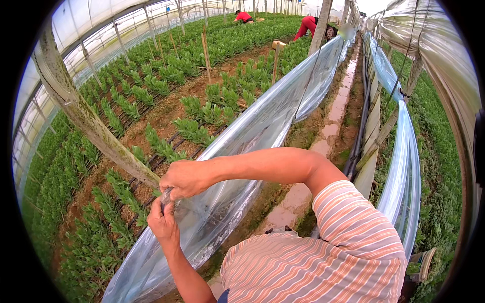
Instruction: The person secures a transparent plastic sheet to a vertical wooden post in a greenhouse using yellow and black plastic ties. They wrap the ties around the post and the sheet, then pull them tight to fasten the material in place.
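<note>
Clear plastic film [227, 163] hangs in a long sheet along the row, its upper edge bunched at my hands. My right hand [185, 180] reaches across and pinches a gathered bit of the film beside the foot of a weathered post [94, 121]. Just below it, my left hand [163, 219] pinches the same bunch between thumb and fingers. A small dark piece [163, 205] shows between the two hands; what it is cannot be made out. The fingertips partly hide the gathered film.
Green leafy plants [129, 200] grow in rows on the left, with black drip lines. A muddy wet channel [329, 128] and black pipe [365, 98] run on the right. More film [401, 151] hangs there. Two people in red [243, 16] bend over farther off.
</note>
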The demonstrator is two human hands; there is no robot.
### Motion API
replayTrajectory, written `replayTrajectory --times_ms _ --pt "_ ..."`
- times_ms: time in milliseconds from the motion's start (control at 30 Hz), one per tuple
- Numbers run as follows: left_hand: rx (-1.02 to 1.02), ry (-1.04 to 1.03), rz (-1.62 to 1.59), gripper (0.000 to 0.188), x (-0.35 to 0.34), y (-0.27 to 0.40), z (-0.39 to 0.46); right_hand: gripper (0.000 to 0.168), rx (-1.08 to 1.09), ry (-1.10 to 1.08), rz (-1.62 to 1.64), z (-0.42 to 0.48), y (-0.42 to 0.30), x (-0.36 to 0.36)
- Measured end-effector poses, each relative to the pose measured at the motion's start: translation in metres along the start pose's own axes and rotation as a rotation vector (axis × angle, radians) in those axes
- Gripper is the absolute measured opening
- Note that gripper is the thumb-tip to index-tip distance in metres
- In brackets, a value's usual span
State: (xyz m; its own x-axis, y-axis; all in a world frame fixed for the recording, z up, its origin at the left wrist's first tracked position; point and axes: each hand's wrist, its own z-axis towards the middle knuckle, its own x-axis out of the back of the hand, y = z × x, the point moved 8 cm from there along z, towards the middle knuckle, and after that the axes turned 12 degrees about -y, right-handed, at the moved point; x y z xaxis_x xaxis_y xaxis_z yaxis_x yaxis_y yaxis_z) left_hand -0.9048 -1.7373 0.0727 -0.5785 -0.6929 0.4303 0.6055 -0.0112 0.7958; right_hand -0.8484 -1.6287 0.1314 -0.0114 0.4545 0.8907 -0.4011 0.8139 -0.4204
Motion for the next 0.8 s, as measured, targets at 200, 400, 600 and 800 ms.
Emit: replayTrajectory --times_ms 200,400,600,800 --pt "0.006 -0.149 -0.034 0.018 0.006 -0.002 0.004 0.027 -0.072 -0.069 -0.006 0.003 0.002 0.001" --pt "-0.031 -0.214 0.000 0.021 0.004 -0.004 0.008 0.030 -0.208 -0.082 0.159 -0.002 0.011 -0.002" --pt "0.009 -0.327 -0.104 0.026 0.000 0.002 0.023 0.039 -0.211 -0.087 0.357 -0.002 0.016 -0.001" --pt "-0.057 -0.266 -0.035 0.034 0.007 0.006 0.031 0.043 -0.207 -0.058 0.234 0.004 0.019 0.014"
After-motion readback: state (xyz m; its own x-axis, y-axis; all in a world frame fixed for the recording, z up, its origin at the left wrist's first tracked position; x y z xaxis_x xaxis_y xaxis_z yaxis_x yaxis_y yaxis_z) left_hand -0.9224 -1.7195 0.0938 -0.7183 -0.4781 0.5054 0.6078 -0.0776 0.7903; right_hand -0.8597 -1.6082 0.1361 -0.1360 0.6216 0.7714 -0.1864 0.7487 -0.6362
